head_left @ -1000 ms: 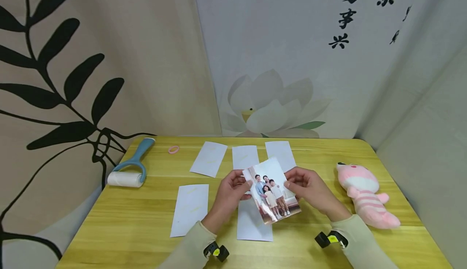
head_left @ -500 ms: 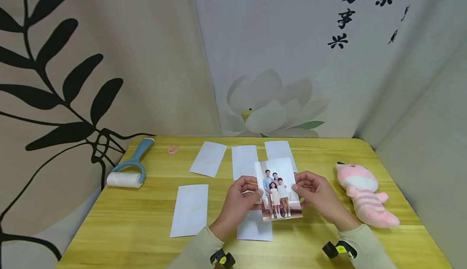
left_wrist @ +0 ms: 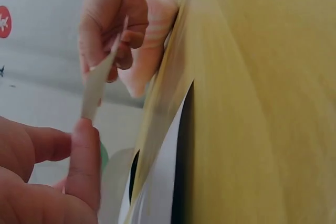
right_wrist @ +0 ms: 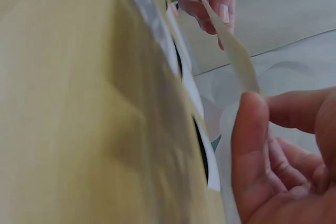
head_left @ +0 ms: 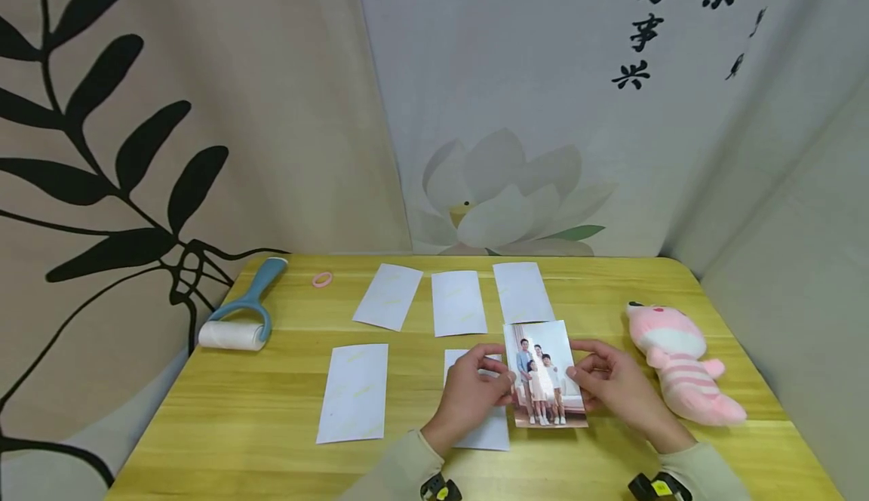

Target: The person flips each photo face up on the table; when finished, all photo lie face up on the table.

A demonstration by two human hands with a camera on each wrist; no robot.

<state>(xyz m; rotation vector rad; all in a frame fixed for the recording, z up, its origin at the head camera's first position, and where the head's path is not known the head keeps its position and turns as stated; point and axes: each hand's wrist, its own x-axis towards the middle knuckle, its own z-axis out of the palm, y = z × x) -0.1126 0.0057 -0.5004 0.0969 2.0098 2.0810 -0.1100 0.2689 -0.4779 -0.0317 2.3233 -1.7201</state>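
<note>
A glossy family photo (head_left: 543, 373) is held face up between both hands. My left hand (head_left: 475, 391) pinches its left edge between thumb and fingers, and my right hand (head_left: 614, 384) pinches the right edge. From the left wrist, the photo (left_wrist: 96, 90) appears nearly edge-on, above the table surface; the right wrist view likewise shows the photo (right_wrist: 239, 61) raised off the wood. Beneath the left hand lies a white sheet (head_left: 485, 434), partly covered by that hand. A white sheet (head_left: 523, 292) at the back lies just beyond the photo's top edge.
More white sheets lie on the wooden table (head_left: 237, 418): one at back left (head_left: 388, 296), one at back middle (head_left: 459, 302) and one at front left (head_left: 352, 393). A blue-handled lint roller (head_left: 247, 305), a pink ring (head_left: 322, 280) and a pink plush toy (head_left: 686, 365) surround them.
Both hands have carried the photo rightward and toward the front. Its tilt has straightened to nearly upright in the head view, and the back-middle sheet is now uncovered.
</note>
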